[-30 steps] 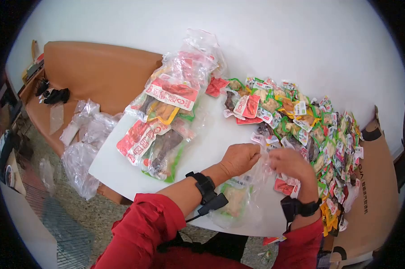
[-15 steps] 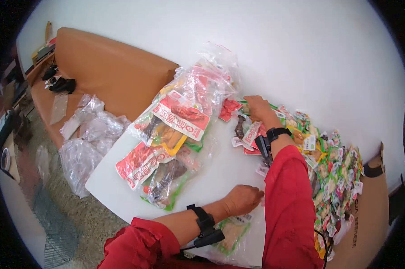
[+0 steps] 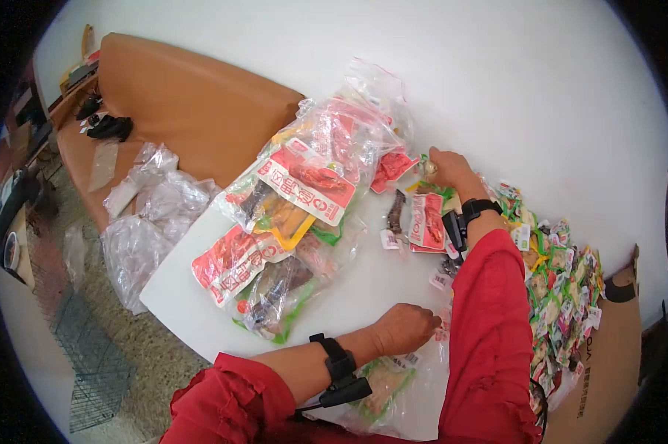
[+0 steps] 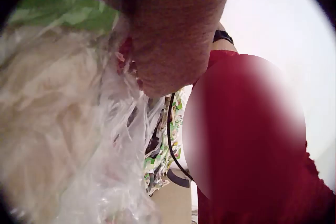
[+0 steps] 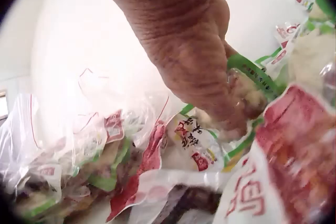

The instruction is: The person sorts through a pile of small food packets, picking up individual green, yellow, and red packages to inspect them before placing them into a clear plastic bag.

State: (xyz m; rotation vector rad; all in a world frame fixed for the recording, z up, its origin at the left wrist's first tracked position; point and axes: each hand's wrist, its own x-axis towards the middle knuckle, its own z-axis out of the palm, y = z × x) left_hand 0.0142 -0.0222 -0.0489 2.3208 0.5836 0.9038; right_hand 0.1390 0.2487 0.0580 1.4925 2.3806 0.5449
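Note:
My left hand pinches the edge of a clear plastic bag at the front of the white table. Inside that bag lies a green-edged packet, which fills the left side of the left wrist view. Farther back, my right hand is at the top end of the packet pile. The right wrist view shows its fingers gripping a green-edged packet. Just in front of this hand are a red-and-white packet and a dark packet; a red packet lies to its left.
Filled clear bags stretch across the table's left half. Crumpled plastic bags lie by a brown padded seat. The heap of small packets runs down the right side beside a cardboard box. A white wall stands behind.
My right hand has left the bag and reached up to the far end of the pile, taking hold of a packet there. My left hand has stayed on the bag. The view has shifted.

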